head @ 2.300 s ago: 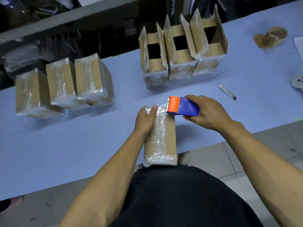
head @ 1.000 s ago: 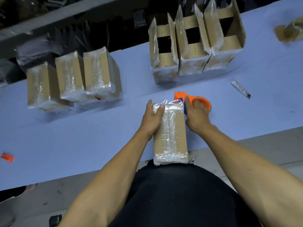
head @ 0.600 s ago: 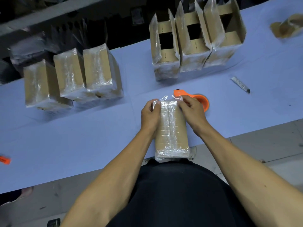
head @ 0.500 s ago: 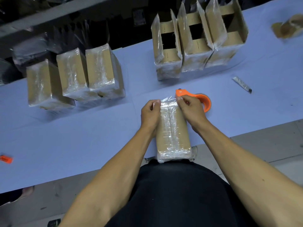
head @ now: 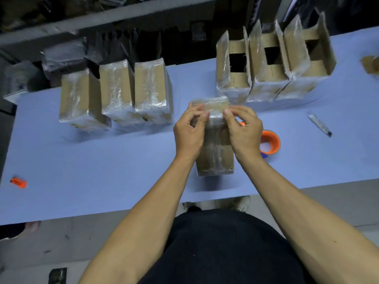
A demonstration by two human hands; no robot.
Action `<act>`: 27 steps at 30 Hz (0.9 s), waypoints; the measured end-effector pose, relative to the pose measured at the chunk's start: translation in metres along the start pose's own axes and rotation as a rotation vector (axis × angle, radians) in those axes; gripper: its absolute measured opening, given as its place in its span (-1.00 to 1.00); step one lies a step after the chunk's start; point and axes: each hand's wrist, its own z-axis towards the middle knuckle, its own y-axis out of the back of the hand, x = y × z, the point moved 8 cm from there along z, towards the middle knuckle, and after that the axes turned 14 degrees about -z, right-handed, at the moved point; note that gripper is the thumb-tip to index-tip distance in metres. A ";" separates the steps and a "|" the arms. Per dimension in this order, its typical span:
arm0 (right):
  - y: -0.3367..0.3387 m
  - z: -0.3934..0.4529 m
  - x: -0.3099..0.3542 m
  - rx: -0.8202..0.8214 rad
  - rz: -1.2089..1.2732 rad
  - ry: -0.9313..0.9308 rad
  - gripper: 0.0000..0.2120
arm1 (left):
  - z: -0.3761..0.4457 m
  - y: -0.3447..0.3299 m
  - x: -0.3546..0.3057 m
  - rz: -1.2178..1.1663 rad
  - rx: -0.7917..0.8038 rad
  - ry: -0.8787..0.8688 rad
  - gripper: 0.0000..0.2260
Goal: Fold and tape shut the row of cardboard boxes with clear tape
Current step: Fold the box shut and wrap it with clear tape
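Blue table (head: 102,160) carries it all; dead centre on it, the box (head: 215,160). Left hand (head: 188,132) and right hand (head: 244,130) pinch its far end, likely smoothing tape down. Dispenser (head: 270,144) rests just right of the box.

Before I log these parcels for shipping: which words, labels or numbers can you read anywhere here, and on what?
None can be read.
Box in hand: plain cardboard under clear tape, no print visible.
Sealed boxes and open boxes: no print visible.
Tape dispenser: no marking visible.
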 end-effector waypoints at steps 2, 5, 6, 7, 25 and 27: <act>0.000 0.003 0.001 -0.016 -0.031 -0.026 -0.92 | -0.002 0.001 0.000 0.003 -0.061 -0.013 -0.93; -0.002 0.008 0.006 -0.024 -0.114 -0.056 -0.87 | 0.001 0.001 0.002 0.029 -0.169 0.036 -0.82; -0.003 0.008 0.007 -0.028 -0.144 -0.080 -0.87 | 0.002 0.000 0.003 0.050 -0.209 0.069 -0.74; -0.004 0.007 0.007 -0.031 -0.171 -0.117 -0.89 | 0.003 -0.001 0.002 0.070 -0.244 0.087 -0.70; -0.047 0.046 -0.018 0.373 -0.057 -0.217 -0.59 | 0.046 -0.004 0.022 0.052 0.313 0.237 -0.74; -0.051 0.036 -0.028 0.438 -0.043 -0.237 -0.52 | 0.049 0.004 0.022 0.103 0.284 0.194 -0.82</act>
